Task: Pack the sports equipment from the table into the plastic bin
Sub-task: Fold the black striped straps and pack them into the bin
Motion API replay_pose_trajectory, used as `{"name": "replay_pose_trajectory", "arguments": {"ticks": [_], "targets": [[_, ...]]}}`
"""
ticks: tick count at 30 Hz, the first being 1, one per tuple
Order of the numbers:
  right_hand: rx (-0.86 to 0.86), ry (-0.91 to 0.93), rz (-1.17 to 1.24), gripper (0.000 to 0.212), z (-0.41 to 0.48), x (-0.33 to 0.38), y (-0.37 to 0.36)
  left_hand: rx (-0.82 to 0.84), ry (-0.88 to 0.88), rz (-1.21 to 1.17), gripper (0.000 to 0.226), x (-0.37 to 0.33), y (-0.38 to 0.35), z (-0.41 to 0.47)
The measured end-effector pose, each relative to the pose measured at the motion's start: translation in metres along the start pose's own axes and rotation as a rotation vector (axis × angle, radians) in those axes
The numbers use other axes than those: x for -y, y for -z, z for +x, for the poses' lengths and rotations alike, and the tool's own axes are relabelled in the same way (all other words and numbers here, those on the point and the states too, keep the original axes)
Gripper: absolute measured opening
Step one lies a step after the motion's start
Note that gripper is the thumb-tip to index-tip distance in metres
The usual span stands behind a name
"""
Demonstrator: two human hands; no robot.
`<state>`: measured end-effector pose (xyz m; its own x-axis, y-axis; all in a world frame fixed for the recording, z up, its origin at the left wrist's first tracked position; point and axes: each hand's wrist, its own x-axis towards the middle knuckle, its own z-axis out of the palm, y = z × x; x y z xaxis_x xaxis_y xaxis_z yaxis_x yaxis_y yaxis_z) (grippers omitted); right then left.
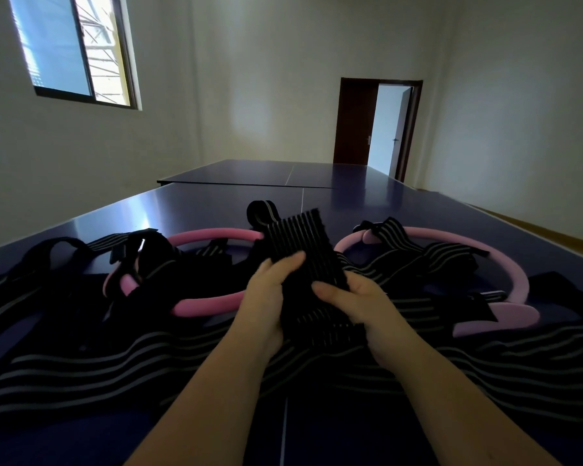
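Observation:
A folded black elastic wrap with grey stripes is held up over the table between both hands. My left hand grips its left side with the thumb across the front. My right hand grips its lower right edge, thumb on top. Several more black striped wraps lie spread over the dark blue table. Two pink exercise rings lie among them, one at the left and one at the right. No plastic bin is in view.
A rolled wrap stands behind the held one. The table tennis table stretches far back, with a white centre line. A window is at the upper left and an open doorway at the back right.

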<state>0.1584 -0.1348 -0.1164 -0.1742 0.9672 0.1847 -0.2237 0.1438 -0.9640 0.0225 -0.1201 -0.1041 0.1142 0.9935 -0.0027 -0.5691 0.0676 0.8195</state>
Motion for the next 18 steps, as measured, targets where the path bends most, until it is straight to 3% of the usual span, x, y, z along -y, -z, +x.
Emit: {"name": "replay_pose_trajectory", "arguments": {"ticks": [4,7,9,11,14,18], "targets": [[0.023,-0.010,-0.027,0.019,-0.003,0.004,-0.002,-0.068,-0.080,0.099,0.021,0.004,0.001,0.003],[0.091,-0.027,-0.122,0.043,-0.004,0.001,-0.006,-0.165,-0.138,0.079,0.018,-0.001,0.004,0.004],[0.003,-0.009,-0.135,0.049,-0.002,-0.001,-0.005,-0.223,-0.172,0.031,0.017,-0.002,0.006,0.006],[-0.084,0.098,-0.200,0.039,-0.001,-0.002,-0.001,-0.275,-0.200,0.001,0.019,-0.003,0.007,0.007],[-0.079,0.287,-0.437,0.022,-0.002,-0.002,0.000,-0.370,-0.232,-0.023,0.024,-0.003,0.010,0.010],[-0.055,0.277,-0.649,0.018,0.000,-0.009,0.000,-0.470,-0.201,-0.128,0.024,-0.003,0.016,0.018]]}}
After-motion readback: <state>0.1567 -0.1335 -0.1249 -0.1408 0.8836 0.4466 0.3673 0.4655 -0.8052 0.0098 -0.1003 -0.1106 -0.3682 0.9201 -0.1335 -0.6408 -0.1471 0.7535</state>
